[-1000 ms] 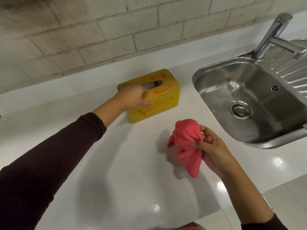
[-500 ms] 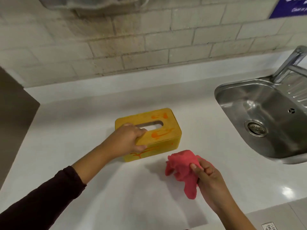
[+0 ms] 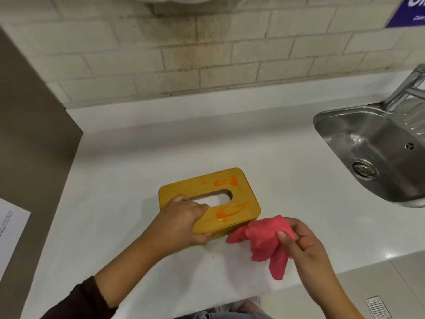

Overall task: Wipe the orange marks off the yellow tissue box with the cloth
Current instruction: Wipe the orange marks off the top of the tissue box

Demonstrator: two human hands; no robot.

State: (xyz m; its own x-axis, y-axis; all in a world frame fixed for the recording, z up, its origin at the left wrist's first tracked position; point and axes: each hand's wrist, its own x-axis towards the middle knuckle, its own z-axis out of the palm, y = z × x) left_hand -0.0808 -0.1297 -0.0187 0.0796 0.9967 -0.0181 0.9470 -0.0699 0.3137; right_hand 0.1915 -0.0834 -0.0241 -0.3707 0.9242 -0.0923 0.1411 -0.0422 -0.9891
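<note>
— What is changing since a moment ago?

— The cloth (image 3: 264,240) is coming in closer: it was hanging apart from the yellow tissue box (image 3: 207,199), and now its edge is just beside the box's near right corner.

— Going left to right?

— The left hand (image 3: 181,219) is clamping the box's near left end, its grip wrapped over the lid edge, pinning it to the table (image 3: 115,157). The orange marks (image 3: 230,211) are sitting on the lid, right of that hand. The right hand (image 3: 303,245) is pinching the bunched cloth.

— Which way next?

— Likely up and left from the cloth; the box's long axis is running left-right, slightly tilted.
</note>
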